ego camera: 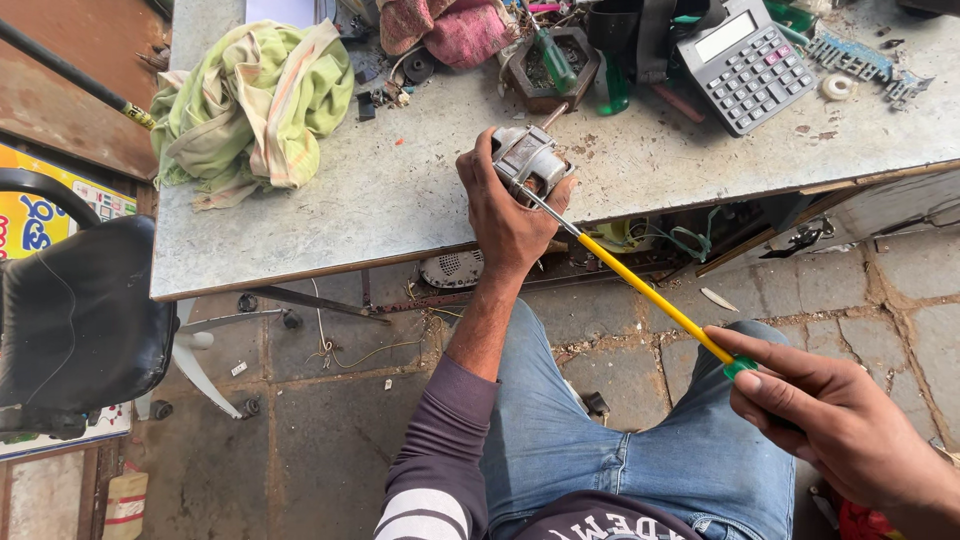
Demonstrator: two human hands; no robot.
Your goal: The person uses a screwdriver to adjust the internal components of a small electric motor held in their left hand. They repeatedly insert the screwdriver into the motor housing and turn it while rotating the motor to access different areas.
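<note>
left hand [505,215] grips small motor [528,160]; right hand [840,425] holds yellow screwdriver [640,285] against it.

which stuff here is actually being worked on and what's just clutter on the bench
In use:
- small metal motor, gripped by the left hand
- long yellow screwdriver, held by the right hand, tip at the motor

Lying about:
- grey calculator
- green cloth
- pink cloth
- green-handled screwdriver
- tape roll
</note>
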